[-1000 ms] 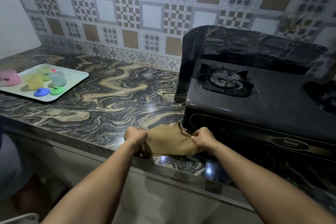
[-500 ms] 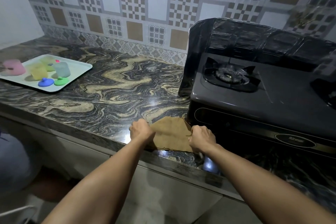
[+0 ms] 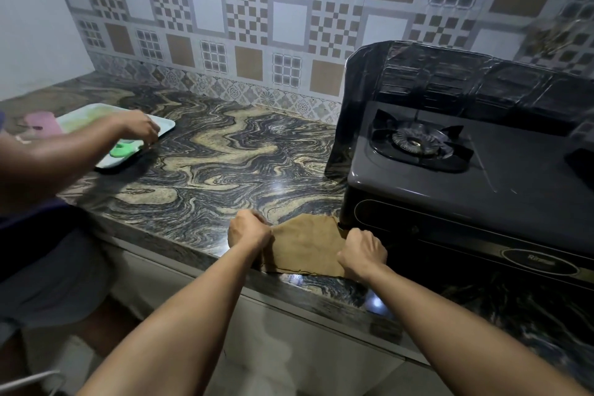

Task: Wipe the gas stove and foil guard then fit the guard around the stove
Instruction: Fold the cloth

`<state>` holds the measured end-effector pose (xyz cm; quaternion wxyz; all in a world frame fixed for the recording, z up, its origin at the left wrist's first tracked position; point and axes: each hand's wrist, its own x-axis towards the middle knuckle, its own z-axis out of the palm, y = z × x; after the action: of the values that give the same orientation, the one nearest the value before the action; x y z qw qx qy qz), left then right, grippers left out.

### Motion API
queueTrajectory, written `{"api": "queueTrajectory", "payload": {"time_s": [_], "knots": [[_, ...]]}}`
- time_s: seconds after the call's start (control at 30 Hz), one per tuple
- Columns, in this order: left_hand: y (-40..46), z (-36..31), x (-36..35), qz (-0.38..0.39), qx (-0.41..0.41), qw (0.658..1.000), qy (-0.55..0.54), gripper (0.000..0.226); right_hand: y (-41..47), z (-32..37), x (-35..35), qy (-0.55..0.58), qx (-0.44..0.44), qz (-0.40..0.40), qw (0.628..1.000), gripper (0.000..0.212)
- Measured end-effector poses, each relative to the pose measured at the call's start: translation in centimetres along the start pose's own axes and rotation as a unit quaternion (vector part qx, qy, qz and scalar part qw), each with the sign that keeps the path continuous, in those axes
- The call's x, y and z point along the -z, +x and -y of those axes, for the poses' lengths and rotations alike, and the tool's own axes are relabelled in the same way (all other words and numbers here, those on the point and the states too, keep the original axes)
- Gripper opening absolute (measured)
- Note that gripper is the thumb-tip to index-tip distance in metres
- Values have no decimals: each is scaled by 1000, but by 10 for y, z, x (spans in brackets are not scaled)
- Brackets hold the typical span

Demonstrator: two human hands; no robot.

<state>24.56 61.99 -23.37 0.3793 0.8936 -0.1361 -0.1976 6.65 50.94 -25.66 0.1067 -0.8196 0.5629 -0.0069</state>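
Note:
A brown cloth (image 3: 307, 247) lies flat on the marble counter at its front edge, just left of the dark gas stove (image 3: 482, 183). My left hand (image 3: 249, 230) grips the cloth's left edge and my right hand (image 3: 361, 252) grips its right edge, both with curled fingers. The dark foil guard (image 3: 450, 80) stands around the stove's back and left side. One burner (image 3: 418, 141) shows on the stove's left half.
Another person's hand (image 3: 138, 128) reaches over a white tray (image 3: 160, 124) at the counter's left, which holds a green piece (image 3: 123, 149) and a pink item (image 3: 43, 124). That person stands at the left edge. Patterned tiles back the counter (image 3: 225, 157).
Another person's arm has come in from the left and reaches over the tray. My hands keep hold of the cloth, which lies flatter and spread on the counter.

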Motion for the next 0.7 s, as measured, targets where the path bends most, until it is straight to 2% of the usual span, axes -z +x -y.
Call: {"api": "queueTrajectory", "payload": {"time_s": [0.1, 0.27, 0.43, 0.57, 0.7], "knots": [[6, 4, 2, 42, 0, 998, -42, 18, 1, -2, 3, 24, -13, -28, 999, 18], [9, 9, 7, 170, 56, 972, -154, 23, 0, -4, 3, -1, 18, -43, 999, 27], [12, 7, 19, 185, 51, 957, -217, 26, -3, 1, 10, 51, 18, -39, 998, 27], [14, 2, 28, 221, 74, 925, -301, 30, -8, 3, 19, 114, 31, -67, 991, 10], [23, -4, 39, 167, 73, 937, -298, 33, -7, 13, 35, 212, 22, -103, 971, 15]]}}
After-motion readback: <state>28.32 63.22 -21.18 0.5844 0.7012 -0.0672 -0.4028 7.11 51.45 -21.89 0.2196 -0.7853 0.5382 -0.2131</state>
